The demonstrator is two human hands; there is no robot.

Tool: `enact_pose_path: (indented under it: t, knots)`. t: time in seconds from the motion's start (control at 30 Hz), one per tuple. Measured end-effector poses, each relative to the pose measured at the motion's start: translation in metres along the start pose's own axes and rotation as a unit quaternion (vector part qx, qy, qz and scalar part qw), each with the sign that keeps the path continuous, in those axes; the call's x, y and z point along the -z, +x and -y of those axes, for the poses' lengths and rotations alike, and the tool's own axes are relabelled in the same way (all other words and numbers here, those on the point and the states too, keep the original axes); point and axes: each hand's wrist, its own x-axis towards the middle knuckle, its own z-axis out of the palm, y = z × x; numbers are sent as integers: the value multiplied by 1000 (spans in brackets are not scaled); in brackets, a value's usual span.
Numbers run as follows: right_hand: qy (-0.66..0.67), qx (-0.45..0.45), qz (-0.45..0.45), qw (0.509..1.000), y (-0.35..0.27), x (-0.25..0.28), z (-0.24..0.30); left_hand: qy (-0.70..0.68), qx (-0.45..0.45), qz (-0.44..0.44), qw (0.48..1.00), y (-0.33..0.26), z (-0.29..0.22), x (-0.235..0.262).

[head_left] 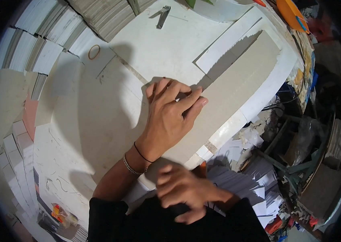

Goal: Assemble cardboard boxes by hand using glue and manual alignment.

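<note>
A long grey cardboard strip (pixel 241 82) lies slantwise on the white worktable (pixel 160 52), its far end toward the upper right. My left hand (pixel 170 111) is at the strip's left edge, with fingers bent and the thumb and index fingertips close together on that edge. A black cord and a beaded bracelet circle my left wrist. Nearer to me, my right hand (pixel 184 191) hovers in front of my body, below the strip's near end. Its fingers are half curled and smeared by motion, so whether it holds anything small is hidden.
Nail clippers (pixel 163 17) and a rubber band (pixel 94 52) lie on the far side of the table. Stacks of paper blocks (pixel 29 44) line the upper left. A white board piece (pixel 227 42) sits beside the strip. Loose paper offcuts (pixel 239 181) pile up at the right, next to a metal frame (pixel 283 165).
</note>
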Motion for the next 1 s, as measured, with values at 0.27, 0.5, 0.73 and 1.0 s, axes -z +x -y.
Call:
enact_pose_path:
  t: [0.27, 0.5, 0.73, 1.0]
  knots:
    - [-182, -8, -126, 975, -7, -4, 1, -14, 5, -2, 1000, -3, -2, 1]
    - [-25, 4, -104, 994, 0, 33, -7, 2, 4, -35, 999, -17, 10, 2]
    - [-140, -14, -64, 988, -1, -17, 5, -25, 4, -35, 999, -12, 2, 0]
    - [-206, 8, -170, 964, -6, 61, 7, -38, 22, -26, 999, -18, 4, 4]
